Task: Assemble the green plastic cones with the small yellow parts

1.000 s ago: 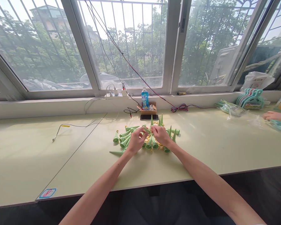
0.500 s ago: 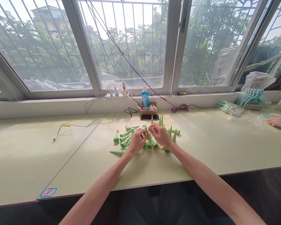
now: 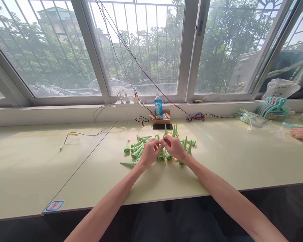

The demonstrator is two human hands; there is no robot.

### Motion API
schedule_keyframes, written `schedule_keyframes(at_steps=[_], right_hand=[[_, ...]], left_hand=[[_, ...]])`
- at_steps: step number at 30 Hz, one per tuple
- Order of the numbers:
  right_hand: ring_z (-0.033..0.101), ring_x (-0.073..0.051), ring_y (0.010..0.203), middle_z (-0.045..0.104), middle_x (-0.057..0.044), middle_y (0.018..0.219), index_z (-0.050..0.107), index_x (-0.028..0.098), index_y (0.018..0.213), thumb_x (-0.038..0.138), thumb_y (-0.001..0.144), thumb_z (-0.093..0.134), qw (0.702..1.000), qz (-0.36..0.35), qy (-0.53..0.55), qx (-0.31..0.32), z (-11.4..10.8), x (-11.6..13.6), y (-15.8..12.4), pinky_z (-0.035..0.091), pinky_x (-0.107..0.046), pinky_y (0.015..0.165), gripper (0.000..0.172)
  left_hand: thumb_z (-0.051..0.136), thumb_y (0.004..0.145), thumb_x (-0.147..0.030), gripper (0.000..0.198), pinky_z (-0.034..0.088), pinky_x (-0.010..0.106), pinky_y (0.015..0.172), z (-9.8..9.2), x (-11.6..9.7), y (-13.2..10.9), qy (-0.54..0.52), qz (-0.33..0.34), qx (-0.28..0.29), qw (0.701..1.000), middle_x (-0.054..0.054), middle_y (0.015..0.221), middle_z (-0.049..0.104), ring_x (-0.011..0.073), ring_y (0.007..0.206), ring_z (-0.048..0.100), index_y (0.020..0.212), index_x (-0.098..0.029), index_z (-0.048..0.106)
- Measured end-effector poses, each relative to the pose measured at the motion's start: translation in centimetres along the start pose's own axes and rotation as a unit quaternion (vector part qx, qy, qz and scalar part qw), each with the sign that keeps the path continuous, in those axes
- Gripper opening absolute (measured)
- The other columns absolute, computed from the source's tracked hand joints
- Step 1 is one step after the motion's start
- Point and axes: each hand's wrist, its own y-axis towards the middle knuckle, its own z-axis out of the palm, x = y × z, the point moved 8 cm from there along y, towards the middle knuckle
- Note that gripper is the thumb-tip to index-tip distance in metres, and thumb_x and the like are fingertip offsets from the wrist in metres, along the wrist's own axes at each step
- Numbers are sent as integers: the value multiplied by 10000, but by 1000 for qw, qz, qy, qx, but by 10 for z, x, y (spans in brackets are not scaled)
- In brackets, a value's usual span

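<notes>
Several green cone-shaped pieces (image 3: 136, 153) lie and stand in a pile on the pale table (image 3: 98, 181). Among them are small yellow pieces (image 3: 165, 158). My left hand (image 3: 150, 152) is over the middle of the pile, its fingers pinched together. My right hand (image 3: 173, 147) meets it from the right, also pinched, with the fingertips of both hands touching or nearly so. Whatever is between the fingertips is too small and hidden to name. One green cone (image 3: 127, 147) with a yellow tip stands apart at the left.
Behind the pile are a dark phone (image 3: 162, 126), a small cardboard box (image 3: 166, 121) and a blue bottle (image 3: 158, 107). Coiled cable (image 3: 195, 116) lies farther right. Green hangers (image 3: 274, 108) and another person's hand (image 3: 301, 133) are at the far right. A white cable (image 3: 87, 135) crosses the left side.
My hands have come closer together, fingertips now meeting. The green cone that showed at my left fingertips is no longer clearly visible there. The view has shifted slightly.
</notes>
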Motion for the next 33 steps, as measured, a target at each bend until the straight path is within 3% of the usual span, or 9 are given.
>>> schedule_keyframes(at_steps=[8,15,24,33], right_hand=[[374,-98,482,406,63,551,398,213,698,339,933,464,992,43,-40,-109,-25,-5,-2,327,-230,529,275],[487,-118,497,578,31,644,539,201,908,317,920,465,978,66,-99,-171,-41,-4,1,386,-237,567,138],[624,-158,597,698,-32,723,639,190,825,335,900,492,985,99,-100,-104,-38,-15,30,451,-255,646,220],[604,-159,657,703,-42,729,675,181,795,266,885,517,983,105,-152,-14,-2,-46,68,403,-251,669,200]], left_hand=[[573,899,-294,120,453,234,555,-3,-3,-2,-1,-5,-32,999,23,841,627,103,596,535,929,-193,630],[545,900,-241,100,441,236,559,0,-6,-3,6,2,-31,999,22,820,621,100,587,514,848,-183,608],[553,883,-209,79,433,236,565,2,-5,-3,9,-8,-34,999,9,800,612,87,552,483,832,-182,607],[552,884,-220,112,437,241,573,3,0,-5,15,-5,-32,999,11,782,598,90,552,486,793,-181,604]])
